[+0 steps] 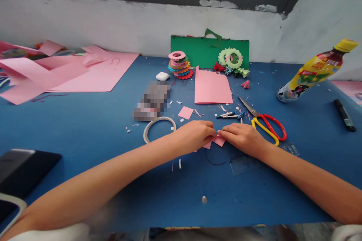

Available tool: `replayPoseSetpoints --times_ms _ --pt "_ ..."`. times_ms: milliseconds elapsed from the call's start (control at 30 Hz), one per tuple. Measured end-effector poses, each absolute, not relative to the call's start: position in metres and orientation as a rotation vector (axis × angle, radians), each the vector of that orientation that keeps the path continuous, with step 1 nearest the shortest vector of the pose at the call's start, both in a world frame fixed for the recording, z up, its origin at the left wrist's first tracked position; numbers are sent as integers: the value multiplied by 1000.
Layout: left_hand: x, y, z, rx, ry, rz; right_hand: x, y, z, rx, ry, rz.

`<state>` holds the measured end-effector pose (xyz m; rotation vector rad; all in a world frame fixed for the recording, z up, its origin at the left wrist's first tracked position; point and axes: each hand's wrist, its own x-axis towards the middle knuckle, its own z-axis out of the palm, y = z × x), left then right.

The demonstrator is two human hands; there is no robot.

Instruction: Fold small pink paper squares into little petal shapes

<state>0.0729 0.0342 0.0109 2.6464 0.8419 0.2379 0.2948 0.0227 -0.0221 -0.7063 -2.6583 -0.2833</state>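
Both my hands meet at the middle of the blue table (85,128) over a small pink paper piece (218,141). My left hand (195,135) has its fingers curled and pinches the paper's left side. My right hand (243,138) presses and pinches its right side, fingers together. The paper lies low on the table, partly hidden under my fingers. Red and yellow scissors (266,122) lie just right of my right hand. A white tape ring (158,128) lies just left of my left hand.
A pink sheet (212,87) and a small pink square (186,112) lie beyond my hands. Stacked paper flowers (180,66) and a green card (203,51) stand at the wall. A yellow bottle (313,69), black marker (344,115), large pink sheets (85,73) and a dark phone (22,169) surround.
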Motion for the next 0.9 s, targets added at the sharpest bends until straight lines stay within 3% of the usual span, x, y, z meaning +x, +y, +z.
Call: replayPoseSetpoints --times_ms 200,733,900 --pt "77 30 13 2680 929 174 293 22 -19 -604 -2629 -262" --pt "71 32 27 3031 572 -159 298 30 -10 -490 -2835 -251" --pt "75 26 19 3150 588 -115 298 28 -10 -488 -2830 -264"
